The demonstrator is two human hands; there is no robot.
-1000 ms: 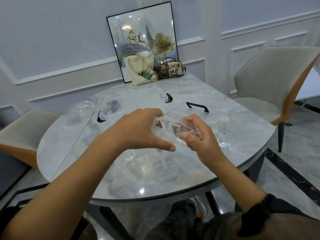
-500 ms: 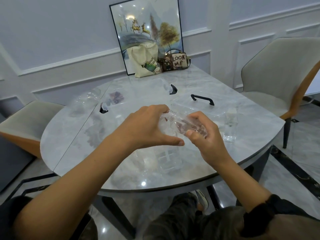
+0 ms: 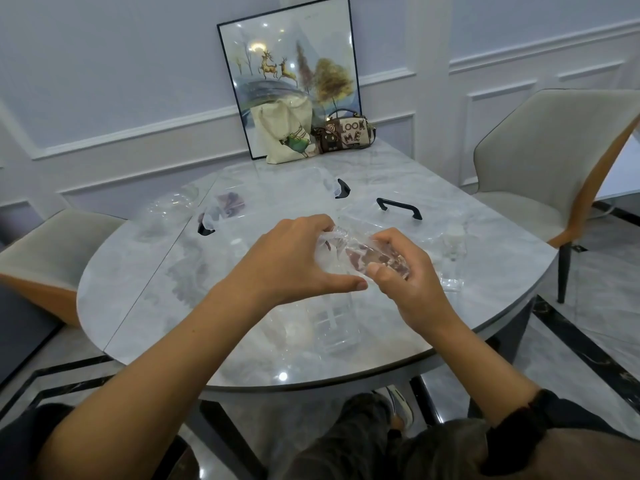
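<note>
Above the middle of the marble table, both hands hold one small clear plastic bottle with dark reddish-brown bits inside. My right hand grips its body, fingers curled round it. My left hand curls its fingers over the bottle's mouth end, thumb stretched out below. The bottle's left end is hidden under my left fingers. On the table under the hands stands a clear square container.
Clear plastic boxes with black handles lie across the table, one holding dark bits. A small clear bottle stands at the right. A framed picture, tote bag and handbag line the wall. Chairs flank both sides.
Both hands keep their hold on the bottle and stay close together over the table; the camera view shifted slightly. Little else differs.
</note>
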